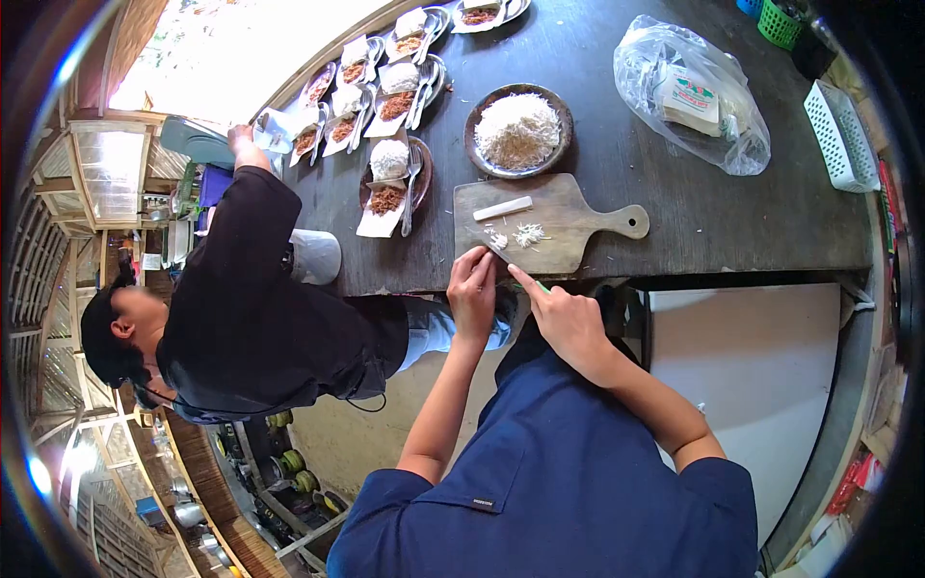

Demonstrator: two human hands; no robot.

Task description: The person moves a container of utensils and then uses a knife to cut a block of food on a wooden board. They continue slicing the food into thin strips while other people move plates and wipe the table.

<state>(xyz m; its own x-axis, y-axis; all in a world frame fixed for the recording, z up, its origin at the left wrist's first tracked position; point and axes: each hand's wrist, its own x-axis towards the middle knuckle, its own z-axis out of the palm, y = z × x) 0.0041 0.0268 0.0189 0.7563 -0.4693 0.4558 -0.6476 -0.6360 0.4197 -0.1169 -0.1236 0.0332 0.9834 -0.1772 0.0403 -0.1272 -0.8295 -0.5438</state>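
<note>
My right hand (568, 323) is closed round the green handle of a knife (499, 249), index finger stretched along it. The blade slants over the near left part of a wooden cutting board (549, 255). Close against the blade, my left hand (472, 289) has its fingers curled together; what they hold, if anything, is hidden. On the board lie a pale white stick (503, 209), perhaps cheese, and small piles of white shreds (529, 234). Behind the board a round dark plate (472, 137) carries a heap of white shreds (518, 127).
Several plates with rice, brown shredded food and cutlery stand at the left, the nearest a brown plate (421, 178). A clear plastic bag (742, 116) and a white basket (836, 135) are at the right. A person in black (270, 308) reaches over the table's left end.
</note>
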